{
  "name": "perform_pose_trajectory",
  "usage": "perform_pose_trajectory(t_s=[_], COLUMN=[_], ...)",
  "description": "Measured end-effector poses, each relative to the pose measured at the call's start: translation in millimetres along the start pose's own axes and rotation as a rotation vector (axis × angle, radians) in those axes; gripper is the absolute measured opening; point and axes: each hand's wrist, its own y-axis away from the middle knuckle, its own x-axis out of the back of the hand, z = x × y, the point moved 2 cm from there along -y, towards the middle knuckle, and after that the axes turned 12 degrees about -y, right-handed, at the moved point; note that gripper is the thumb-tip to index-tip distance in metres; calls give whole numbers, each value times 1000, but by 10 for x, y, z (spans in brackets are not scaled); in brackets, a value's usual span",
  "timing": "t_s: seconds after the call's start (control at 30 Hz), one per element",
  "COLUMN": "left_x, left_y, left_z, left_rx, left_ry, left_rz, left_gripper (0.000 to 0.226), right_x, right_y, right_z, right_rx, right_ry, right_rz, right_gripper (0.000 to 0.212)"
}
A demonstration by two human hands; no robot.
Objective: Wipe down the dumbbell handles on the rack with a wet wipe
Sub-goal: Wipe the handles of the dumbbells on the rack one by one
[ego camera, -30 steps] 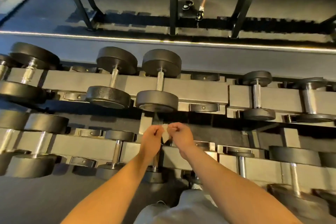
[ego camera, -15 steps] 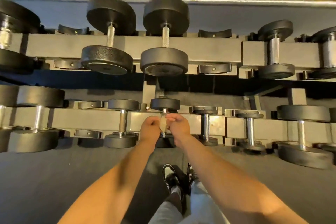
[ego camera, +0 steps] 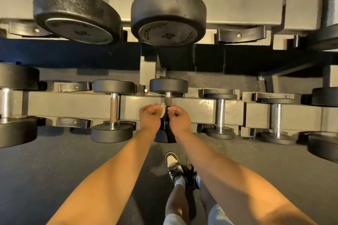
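Dark grey speckled floor; warm yellowish light overall.

Head-height, steeply downward, close over rack

Gym getup is pretty basic: left arm and right arm are both bare along everything that shows. Lower down you've got light grey shorts, a bare shin, and a white sock bunched at the ankle. The sneaker is a low-top, black with a cream toe, and the other shoe is mostly hidden behind the right arm, just looks dark.
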Motion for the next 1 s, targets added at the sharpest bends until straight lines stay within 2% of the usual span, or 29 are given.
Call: perform_pose_trajectory(t_s=[0.1, 0.3, 0.57, 0.77, 1.0], left_x=[-163, -351, -365, -386, -335], left_y=[-170, -484, -363, -478, -328], left_z=[-24, 11, -103, -6, -189], left_rx=[-14, -161, -284, -250, -297], left_ry=[2, -32, -133, -45, -169], left_rz=[38, 102, 38, 51, 18], left_gripper=[16, 20, 23, 24, 23], right_x=[-13, -72, -37, -47, -15], right_y=[-173, -390, -333, -392, -331], right_z=[177, 365, 401, 459, 447], right_rx=[74, 193, 294, 328, 327], right_ry=[61, 123, 211, 232, 212], right_rz=[-16, 15, 20, 17, 6], right_gripper=[21, 24, 27, 30, 30])
